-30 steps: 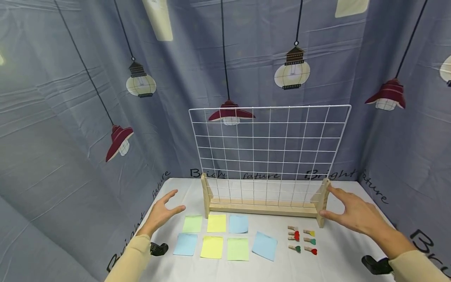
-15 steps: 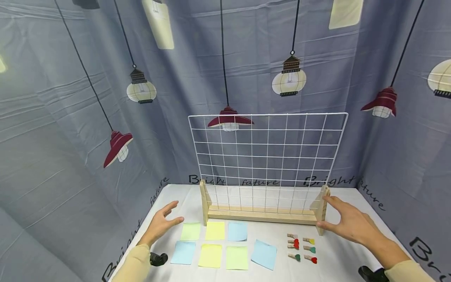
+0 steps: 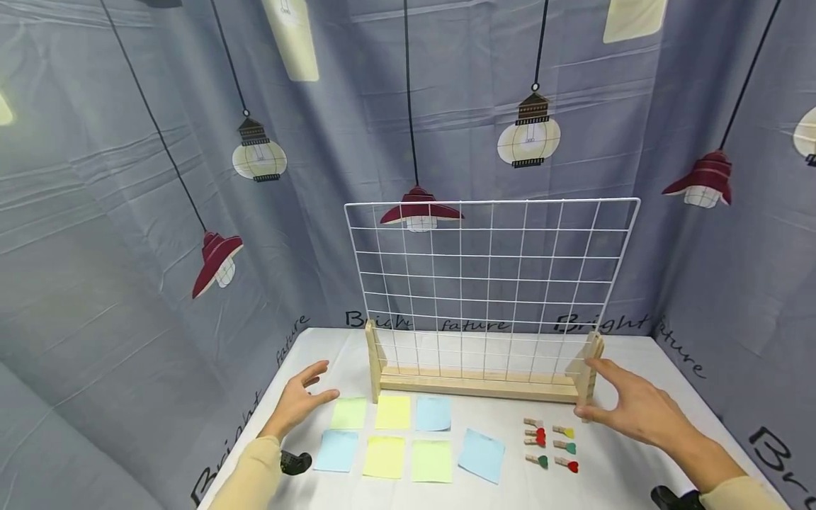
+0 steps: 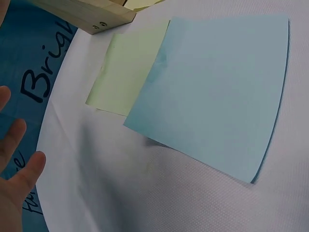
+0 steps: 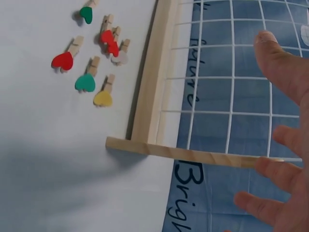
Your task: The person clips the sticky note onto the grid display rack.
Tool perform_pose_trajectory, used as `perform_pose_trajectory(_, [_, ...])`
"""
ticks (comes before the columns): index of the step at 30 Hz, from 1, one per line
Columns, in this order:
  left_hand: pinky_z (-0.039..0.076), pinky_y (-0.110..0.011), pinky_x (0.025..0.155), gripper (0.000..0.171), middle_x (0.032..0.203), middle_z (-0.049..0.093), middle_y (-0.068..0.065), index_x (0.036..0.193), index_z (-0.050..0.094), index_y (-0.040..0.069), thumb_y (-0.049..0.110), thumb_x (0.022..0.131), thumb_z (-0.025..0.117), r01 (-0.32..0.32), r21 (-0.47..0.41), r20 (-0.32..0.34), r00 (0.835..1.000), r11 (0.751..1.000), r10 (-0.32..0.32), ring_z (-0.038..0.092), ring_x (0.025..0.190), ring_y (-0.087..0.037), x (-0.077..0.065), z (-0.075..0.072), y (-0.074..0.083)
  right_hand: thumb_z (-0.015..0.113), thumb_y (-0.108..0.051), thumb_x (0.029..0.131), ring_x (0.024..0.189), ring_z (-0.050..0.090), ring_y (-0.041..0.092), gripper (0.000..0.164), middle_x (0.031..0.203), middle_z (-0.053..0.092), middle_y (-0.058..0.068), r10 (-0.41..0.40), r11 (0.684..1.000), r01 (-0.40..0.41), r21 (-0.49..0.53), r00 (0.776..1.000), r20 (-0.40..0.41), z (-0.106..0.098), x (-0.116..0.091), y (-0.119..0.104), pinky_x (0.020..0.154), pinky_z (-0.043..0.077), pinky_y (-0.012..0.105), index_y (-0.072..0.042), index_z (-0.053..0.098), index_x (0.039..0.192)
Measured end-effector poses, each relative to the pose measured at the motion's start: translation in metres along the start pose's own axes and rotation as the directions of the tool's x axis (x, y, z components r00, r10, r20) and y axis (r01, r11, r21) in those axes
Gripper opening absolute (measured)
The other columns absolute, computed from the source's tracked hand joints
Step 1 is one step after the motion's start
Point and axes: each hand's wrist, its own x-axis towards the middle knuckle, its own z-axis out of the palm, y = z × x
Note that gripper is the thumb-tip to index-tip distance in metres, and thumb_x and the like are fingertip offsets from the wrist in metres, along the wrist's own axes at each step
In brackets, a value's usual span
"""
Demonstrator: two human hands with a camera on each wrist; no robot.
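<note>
In the head view my left hand (image 3: 298, 402) is held over the table, left of the sticky notes, thumb and fingers spread with nothing between them. Nearest to it are a green sticky note (image 3: 348, 413) and a blue sticky note (image 4: 217, 92). My right hand (image 3: 644, 411) is spread beside the right wooden end post (image 3: 589, 368) of a white wire grid rack (image 3: 487, 258). In the right wrist view the thumb (image 5: 277, 63) lies across the grid and the fingers (image 5: 282, 176) are near the post's end. Whether they touch it I cannot tell.
Blue, yellow and green notes, among them a yellow one (image 3: 384, 457), lie in two rows before the rack's wooden base (image 3: 478, 386). Several small heart clothespins (image 3: 535, 440) lie right of them on the white table (image 3: 484, 492). A lamp-print curtain (image 3: 357, 127) surrounds the table.
The view shifts slightly as the head moves. Both hands stay in nearly the same places and poses; the rack, notes and clothespins keep their arrangement.
</note>
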Motion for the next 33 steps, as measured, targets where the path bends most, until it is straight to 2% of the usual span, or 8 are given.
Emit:
perform_pose_trajectory(3, [0.047, -0.060, 0.107, 0.076, 0.152, 0.054, -0.015, 0.151, 0.052, 0.020, 0.033, 0.085, 0.086, 0.009, -0.014, -0.025, 1.000, 1.000, -0.009, 0.047, 0.140, -0.045, -0.001, 0.003, -0.003, 0.074, -0.079, 0.073, 0.120, 0.056, 0.061, 0.107, 0.150, 0.048, 0.034, -0.003, 1.000, 0.003, 0.017, 1.000, -0.002, 0.003, -0.001, -0.002, 0.077, 0.049, 0.072, -0.013, 0.046, 0.151])
perform_pose_trajectory(10, [0.056, -0.043, 0.097, 0.069, 0.142, 0.063, -0.018, 0.146, 0.058, 0.013, 0.025, 0.084, 0.086, 0.051, -0.041, -0.094, 0.994, 0.998, -0.054, 0.056, 0.131, -0.045, -0.012, 0.007, -0.019, 0.076, -0.078, 0.070, 0.117, 0.059, 0.059, 0.107, 0.143, 0.054, 0.034, 0.002, 1.000, -0.003, 0.028, 1.000, 0.019, 0.014, -0.003, -0.006, 0.076, 0.052, 0.069, -0.013, 0.049, 0.150])
perform_pose_trajectory(16, [0.054, -0.035, 0.096, 0.066, 0.140, 0.063, -0.019, 0.144, 0.059, 0.013, 0.021, 0.085, 0.086, 0.047, -0.089, -0.096, 0.994, 0.995, -0.056, 0.056, 0.129, -0.044, -0.005, 0.012, -0.027, 0.077, -0.078, 0.070, 0.114, 0.061, 0.058, 0.104, 0.139, 0.059, 0.033, 0.000, 1.000, 0.000, 0.022, 1.000, -0.013, 0.014, -0.004, -0.005, 0.075, 0.052, 0.069, -0.013, 0.052, 0.148])
perform_pose_trajectory(19, [0.052, -0.040, 0.099, 0.064, 0.136, 0.065, -0.020, 0.144, 0.060, 0.011, 0.019, 0.086, 0.085, 0.047, -0.098, -0.095, 0.994, 0.994, -0.056, 0.056, 0.128, -0.042, -0.002, 0.014, -0.029, 0.076, -0.077, 0.071, 0.114, 0.060, 0.059, 0.103, 0.138, 0.059, 0.033, 0.007, 1.000, -0.007, 0.026, 1.000, -0.013, 0.014, -0.004, -0.005, 0.075, 0.051, 0.069, -0.013, 0.052, 0.148])
perform_pose_trajectory(26, [0.047, -0.046, 0.104, 0.060, 0.127, 0.069, -0.019, 0.141, 0.062, 0.006, 0.012, 0.086, 0.084, 0.101, -0.100, -0.107, 0.988, 0.990, -0.112, 0.057, 0.122, -0.038, 0.003, 0.024, -0.034, 0.076, -0.077, 0.071, 0.113, 0.061, 0.058, 0.100, 0.136, 0.061, 0.032, 0.020, 0.999, -0.020, 0.027, 1.000, 0.000, 0.018, -0.004, -0.004, 0.075, 0.052, 0.068, -0.013, 0.055, 0.145])
perform_pose_trajectory(33, [0.043, -0.053, 0.108, 0.053, 0.122, 0.073, -0.014, 0.136, 0.066, 0.006, 0.014, 0.086, 0.083, 0.126, -0.047, -0.111, 0.985, 0.991, -0.131, 0.057, 0.123, -0.037, 0.002, 0.031, -0.038, 0.077, -0.076, 0.072, 0.111, 0.061, 0.058, 0.099, 0.134, 0.061, 0.034, 0.045, 0.999, -0.046, 0.017, 0.999, 0.028, 0.020, -0.006, -0.003, 0.073, 0.053, 0.067, -0.014, 0.054, 0.146])
